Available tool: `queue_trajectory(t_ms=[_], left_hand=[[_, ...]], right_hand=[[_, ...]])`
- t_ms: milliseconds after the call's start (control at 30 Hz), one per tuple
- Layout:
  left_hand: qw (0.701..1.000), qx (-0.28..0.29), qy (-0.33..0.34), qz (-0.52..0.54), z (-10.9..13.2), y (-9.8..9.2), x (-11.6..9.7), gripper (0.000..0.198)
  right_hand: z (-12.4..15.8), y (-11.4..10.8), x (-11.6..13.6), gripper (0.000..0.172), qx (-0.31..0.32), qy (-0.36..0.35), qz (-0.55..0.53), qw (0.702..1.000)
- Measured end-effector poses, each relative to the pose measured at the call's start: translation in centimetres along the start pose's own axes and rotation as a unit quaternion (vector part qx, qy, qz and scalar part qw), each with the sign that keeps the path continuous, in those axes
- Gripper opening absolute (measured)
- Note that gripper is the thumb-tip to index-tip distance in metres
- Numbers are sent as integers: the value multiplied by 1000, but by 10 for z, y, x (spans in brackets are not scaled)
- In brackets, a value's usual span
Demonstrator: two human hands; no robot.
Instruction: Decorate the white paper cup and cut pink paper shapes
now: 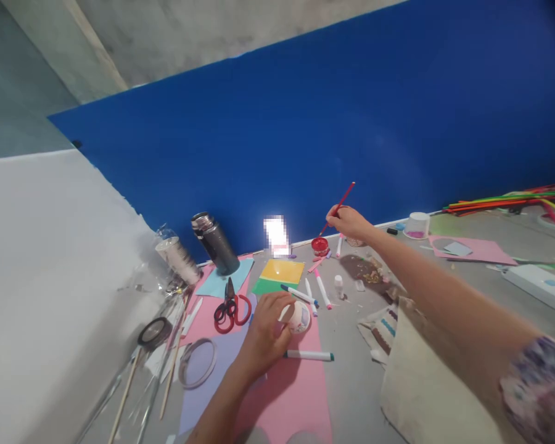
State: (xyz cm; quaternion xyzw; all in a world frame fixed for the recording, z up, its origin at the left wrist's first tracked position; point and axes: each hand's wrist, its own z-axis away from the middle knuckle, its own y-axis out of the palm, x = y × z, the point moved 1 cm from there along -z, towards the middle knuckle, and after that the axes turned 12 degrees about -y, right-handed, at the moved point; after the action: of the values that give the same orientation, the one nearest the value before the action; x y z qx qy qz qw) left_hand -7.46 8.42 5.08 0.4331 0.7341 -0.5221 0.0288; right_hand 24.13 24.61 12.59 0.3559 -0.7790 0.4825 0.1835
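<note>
Pinching the brush (pixel 344 198) between thumb and fingers, the right hand (pixel 349 222) held its tip down at the red pot (pixel 320 253), near the blue panel (pixel 268 142). The left hand (pixel 267 330), half curled, gripped a round white piece (pixel 301 316) over pink paper (pixel 296 401), beside a blue pen (pixel 298 294).

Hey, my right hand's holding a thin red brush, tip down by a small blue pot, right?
Not quite: the small pot is red, not blue, as the head view shows. Your right hand does hold the thin red brush, tip down by it.
</note>
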Motion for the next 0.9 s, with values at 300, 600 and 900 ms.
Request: queue_trajectory(t_ms=[300,600,900], left_hand=[[999,-18,-26,27,5,-2,6,52],[998,-10,-44,34,9,4,10,52],[966,-179,-153,107,10,-11,13,31]], right_hand=[[-57,25,-11,36,176,8,92,980],[-55,49,0,36,115,38,174,977],[27,-3,51,34,-4,-14,115,993]])
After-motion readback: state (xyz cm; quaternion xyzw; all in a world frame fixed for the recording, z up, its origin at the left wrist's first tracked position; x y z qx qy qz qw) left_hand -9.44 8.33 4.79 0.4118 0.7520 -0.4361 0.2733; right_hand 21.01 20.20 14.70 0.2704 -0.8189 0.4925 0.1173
